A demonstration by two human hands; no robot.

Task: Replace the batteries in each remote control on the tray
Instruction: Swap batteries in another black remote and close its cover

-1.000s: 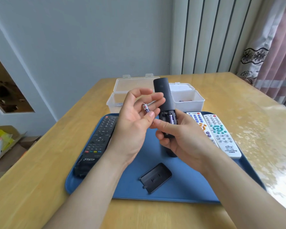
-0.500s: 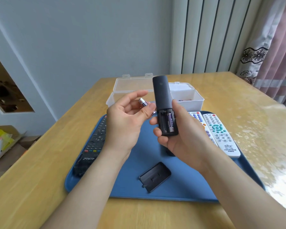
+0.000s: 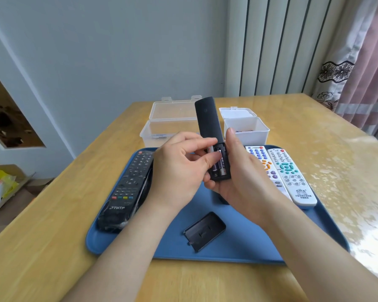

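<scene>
While the loose battery (image 3: 211, 148) sits only part-way into its slot, the hazards are judged as follows.

Hazard, slip: the left hand (image 3: 179, 168) pinches this battery between thumb and forefinger near its upper end. A push off-line could let the contact spring kick it out, so that it drops on the tray (image 3: 238, 247) and rolls.

Hazard, polarity: the end markings cannot be read, so a reversed fit is possible and would be hidden once the compartment is closed.

Hazard, grip: the right hand (image 3: 242, 177) wraps its fingers round the lower half of the slim black remote (image 3: 207, 118), thumb up along the right edge. Sideways pressure from the left could twist the body in that hold.

Hazard, omission: the battery cover (image 3: 205, 231) lies loose on the tray, nearer the person and apart from both hands. It could be left off.

Location, item in hand: the slim black remote is held roughly upright above the middle of the tray, gripped by the right hand. The left hand's fingertips are at its open compartment. The seated battery (image 3: 222, 170) lies in the right slot, just beside the loose one.

Location, items waiting: the black THTF remote (image 3: 129, 182) lies at the tray's left. The white remote with blue keys (image 3: 258, 153) and the white remote with teal keys (image 3: 292, 177) lie side by side at its right. None is touched.

Behind the tray, on the desk (image 3: 52, 236): the left clear box (image 3: 155, 131) and the right clear box (image 3: 247, 130), lids open. Their contents are too small to name.
</scene>
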